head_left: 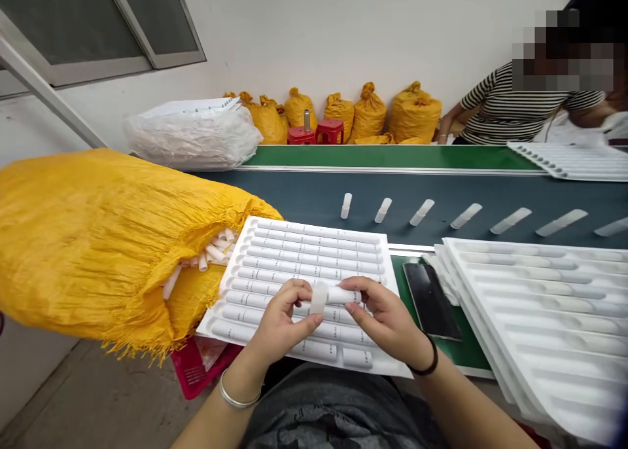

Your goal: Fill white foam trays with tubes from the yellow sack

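Observation:
My left hand (287,315) pinches a short translucent white sleeve or cap (318,298) between thumb and fingers, holding it nearly upright. A white cylindrical tube (342,295) with small dark print lies sideways in my right hand (387,315), its left end touching or just behind the translucent piece. Whether the two are joined I cannot tell. Both hands hover over a white moulded tray (210,321) whose grooves hold rows of similar printed tubes. Near the tray's front edge lies a short tube piece (357,358).
At left, an open yellow woven sack (112,239) spills small white tubes (216,251). Translucent tubes (385,210) stand along the dark conveyor belt (294,194). A phone (430,298) and stacked trays (515,331) are at right. Across sits a person in a striped shirt (505,108).

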`<state>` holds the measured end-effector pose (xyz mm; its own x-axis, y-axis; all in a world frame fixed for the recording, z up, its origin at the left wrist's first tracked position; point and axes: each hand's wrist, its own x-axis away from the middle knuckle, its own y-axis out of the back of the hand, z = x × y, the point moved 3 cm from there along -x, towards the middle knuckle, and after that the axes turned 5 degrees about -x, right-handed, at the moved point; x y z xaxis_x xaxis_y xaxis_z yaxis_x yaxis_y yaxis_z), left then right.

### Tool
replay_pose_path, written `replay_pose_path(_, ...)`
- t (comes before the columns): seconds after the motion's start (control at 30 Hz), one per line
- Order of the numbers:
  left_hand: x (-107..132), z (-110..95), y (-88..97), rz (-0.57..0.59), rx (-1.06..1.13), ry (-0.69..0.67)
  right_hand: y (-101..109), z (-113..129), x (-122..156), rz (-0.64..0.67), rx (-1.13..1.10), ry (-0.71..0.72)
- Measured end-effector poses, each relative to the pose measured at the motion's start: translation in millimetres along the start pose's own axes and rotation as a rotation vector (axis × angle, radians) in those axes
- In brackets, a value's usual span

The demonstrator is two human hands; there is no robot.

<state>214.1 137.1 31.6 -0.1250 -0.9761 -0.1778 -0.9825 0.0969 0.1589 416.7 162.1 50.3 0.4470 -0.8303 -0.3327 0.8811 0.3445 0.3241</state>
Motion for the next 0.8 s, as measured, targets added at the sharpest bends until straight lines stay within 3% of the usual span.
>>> replay_pose_path(0.17,-4,-8,-11.1,-0.232,0.526,0.151,10,-2,-1,-0.088,-0.11,0.027)
replay_pose_path(0.27,-3,-12,-12.6,-0.268,0.606,0.254,11,-4,0,-0.074,-0.246,-0.014)
replay_pose_path(0.37,-1,-13,-10.4,-0.263,0.492,0.285,16,-5,1,-0.094,-0.336,-0.003)
replay_pose_path(0.47,-1,-17,-3.8,-0.238,0.254,0.298,26,-1,-2,-0.083,-0.209,0.091)
replay_pose_path(0.63,0,-33,0.6,0.039,-0.085,0.304,33,12,-8,0.123,0.044,0.285)
replay_pose_path(0.8,1,-44,-2.2,0.086,-0.269,0.198,25,14,-12,0.162,0.121,0.217)
